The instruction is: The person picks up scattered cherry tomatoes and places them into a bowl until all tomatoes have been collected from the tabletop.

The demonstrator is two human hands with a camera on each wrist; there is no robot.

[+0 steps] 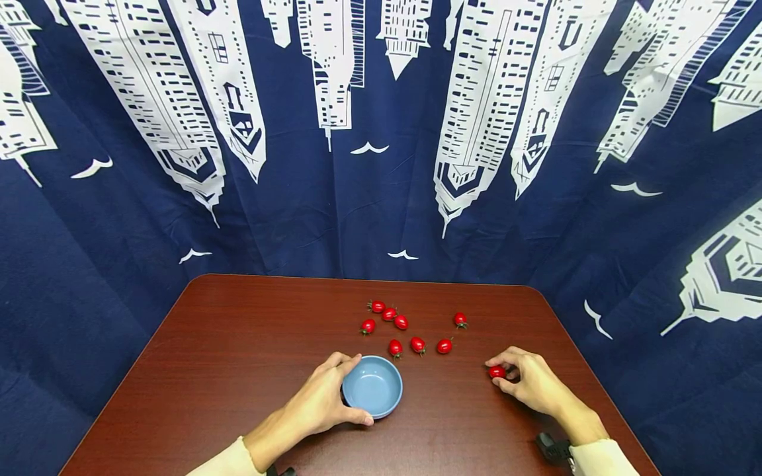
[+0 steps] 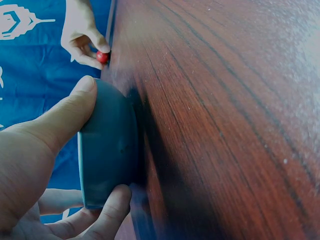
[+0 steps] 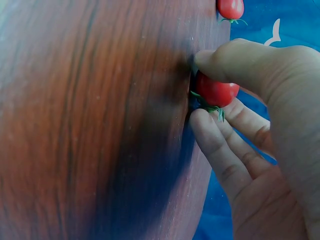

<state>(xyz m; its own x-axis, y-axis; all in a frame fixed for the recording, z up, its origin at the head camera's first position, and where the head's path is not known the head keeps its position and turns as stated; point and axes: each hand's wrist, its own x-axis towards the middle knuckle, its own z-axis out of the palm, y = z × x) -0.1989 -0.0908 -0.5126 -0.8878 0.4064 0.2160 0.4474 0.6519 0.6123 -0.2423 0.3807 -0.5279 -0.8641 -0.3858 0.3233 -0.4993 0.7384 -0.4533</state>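
Note:
A small blue bowl (image 1: 372,387) stands on the table at the middle front. My left hand (image 1: 324,400) holds it from the left, thumb on the near side and fingers on the far side; the left wrist view shows thumb and fingertips against the bowl's wall (image 2: 110,145). Towards the table's right edge, my right hand (image 1: 532,382) has thumb and fingers around a red cherry tomato (image 1: 497,372), low over the wood. In the right wrist view this tomato (image 3: 216,91) shows its green stem, with the thumb against it and fingertips near the stem.
Several more cherry tomatoes (image 1: 418,345) lie scattered beyond the bowl, between it and the table's far edge; one (image 1: 461,320) sits apart to the right. The brown wooden table (image 1: 250,344) backs onto a navy curtain (image 1: 333,218) printed with white buildings.

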